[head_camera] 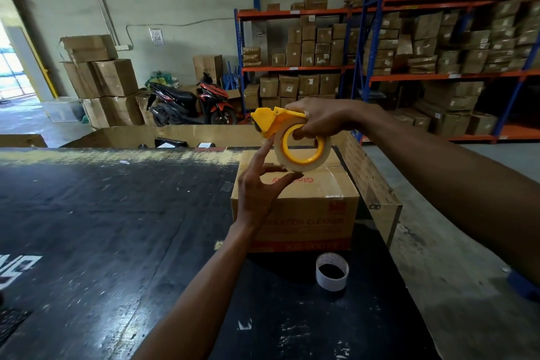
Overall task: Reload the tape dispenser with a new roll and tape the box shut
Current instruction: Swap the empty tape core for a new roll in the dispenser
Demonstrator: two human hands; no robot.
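The tape dispenser (273, 120), yellow, is held in the air above the box (295, 202), with a new roll (302, 149) of clear tape already seated on its hub. Nearest on the black worktop (117, 228) an empty tape core (332, 271) is seen standing on end, just in front of the box. The left hand (260, 187) is raised with its fingers spread, the forefinger touching the roll's outer edge and the thumb under it; nothing is gripped by it. The right hand (324, 120) is closed around the dispenser's frame from above. The step is judged to be finding and threading the tape's free end. It would best be picked loose with a fingernail, drawn evenly and led under the cutter head while the dispenser is kept steady. Behind, shelves (438, 38) of cartons are seen.
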